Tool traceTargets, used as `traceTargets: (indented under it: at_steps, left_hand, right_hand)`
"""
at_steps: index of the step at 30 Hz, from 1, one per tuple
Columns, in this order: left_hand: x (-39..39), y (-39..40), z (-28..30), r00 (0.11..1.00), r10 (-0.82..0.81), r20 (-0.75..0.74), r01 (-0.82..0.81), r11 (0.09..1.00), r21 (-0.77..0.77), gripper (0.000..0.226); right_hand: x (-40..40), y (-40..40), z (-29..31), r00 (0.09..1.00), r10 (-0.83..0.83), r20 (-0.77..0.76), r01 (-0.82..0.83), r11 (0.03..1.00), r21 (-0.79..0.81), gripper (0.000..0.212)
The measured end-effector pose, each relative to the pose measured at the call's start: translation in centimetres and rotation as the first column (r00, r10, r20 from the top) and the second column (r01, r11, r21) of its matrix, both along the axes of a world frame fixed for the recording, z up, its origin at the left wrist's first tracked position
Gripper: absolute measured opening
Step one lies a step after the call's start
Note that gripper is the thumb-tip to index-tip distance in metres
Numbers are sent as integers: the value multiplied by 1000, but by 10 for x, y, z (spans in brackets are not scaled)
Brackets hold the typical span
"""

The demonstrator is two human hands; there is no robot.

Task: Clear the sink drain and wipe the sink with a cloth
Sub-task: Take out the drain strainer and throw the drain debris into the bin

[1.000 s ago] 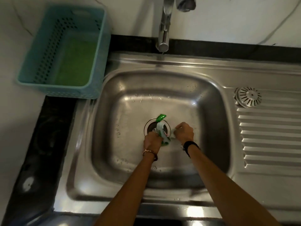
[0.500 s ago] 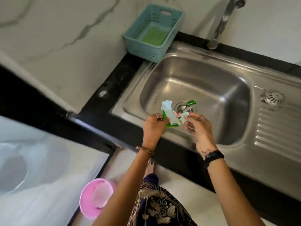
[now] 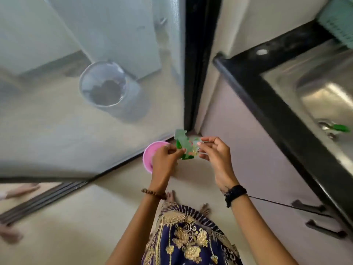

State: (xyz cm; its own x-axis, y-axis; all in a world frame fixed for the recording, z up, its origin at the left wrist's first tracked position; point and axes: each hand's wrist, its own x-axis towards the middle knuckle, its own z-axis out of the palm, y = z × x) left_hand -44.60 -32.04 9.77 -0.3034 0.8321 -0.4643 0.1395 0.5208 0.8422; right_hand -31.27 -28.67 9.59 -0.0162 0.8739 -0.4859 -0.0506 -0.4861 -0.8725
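Note:
My left hand (image 3: 164,159) and my right hand (image 3: 215,155) both pinch a crumpled green and white wrapper (image 3: 186,146) in the air over the floor. A pink bin (image 3: 150,155) stands on the floor just below and left of the wrapper, partly hidden by my left hand. The steel sink (image 3: 324,96) lies at the right edge. Another green scrap (image 3: 341,128) lies at its drain (image 3: 327,127). No cloth is in view.
A black counter edge (image 3: 267,96) runs diagonally at the right, with cabinet handles (image 3: 324,228) below. A teal basket (image 3: 340,22) sits at the top right corner. A glass door (image 3: 86,83) with a black frame fills the left; a grey bucket (image 3: 107,87) shows behind it.
I have turned left, away from the sink. Both hands lifted the wrapper out of the drain and carried it over the counter edge to above the pink bin.

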Motion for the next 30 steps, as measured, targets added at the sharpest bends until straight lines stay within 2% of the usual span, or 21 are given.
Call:
traceTargets:
  at_steps: [3, 5, 8, 12, 15, 17, 19, 21, 23, 24, 27, 29, 30]
  left_hand:
    - [-52, -21, -62, 977, 194, 90, -178, 970, -166, 20]
    - [-76, -25, -112, 929, 334, 159, -271, 906, -324, 21]
    - [-107, -17, -207, 861, 461, 217, -332, 831, -447, 25]
    - [-134, 2, -329, 864, 472, 175, -358, 820, -447, 27]
    - [-148, 13, -409, 903, 424, 71, -353, 826, -439, 28]
    - [-154, 17, -454, 934, 349, 77, -278, 845, -457, 20]
    - [-157, 18, -481, 952, 279, 127, -188, 858, -478, 9]
    - [-158, 15, -491, 965, 242, 97, -165, 855, -491, 15]
    - [-156, 12, -476, 932, 338, 129, -237, 840, -488, 18]
    - [-152, 10, -462, 881, 428, 201, -283, 818, -502, 20]
    - [-141, 16, -383, 650, 629, 426, -350, 746, -567, 27]
    - [-127, 23, -320, 551, 666, 502, -382, 737, -558, 34]
    - [-120, 28, -282, 532, 658, 533, -376, 748, -547, 37]
  right_hand:
    - [-48, -4, -56, 991, 117, 60, -112, 990, -90, 12]
    - [-72, -2, -102, 980, 167, 104, -150, 976, -157, 15]
    - [-110, 10, -194, 951, 243, 192, -204, 958, -203, 18]
    - [-144, 27, -322, 903, 301, 308, -236, 944, -229, 15]
    - [-164, 38, -407, 862, 351, 366, -269, 928, -258, 9]
    - [-174, 42, -456, 849, 381, 365, -284, 913, -294, 9]
    - [-182, 43, -489, 832, 420, 362, -313, 895, -319, 22]
    - [-185, 40, -503, 825, 447, 346, -325, 876, -357, 21]
    - [-184, 36, -492, 871, 397, 289, -271, 880, -390, 8]
    - [-182, 34, -479, 908, 342, 242, -225, 885, -408, 10]
    - [-175, 34, -402, 994, 65, 93, -15, 887, -462, 25]
    - [-164, 33, -332, 997, -72, -26, 50, 868, -494, 29]
    - [-156, 34, -291, 987, -127, -100, 60, 862, -504, 30]
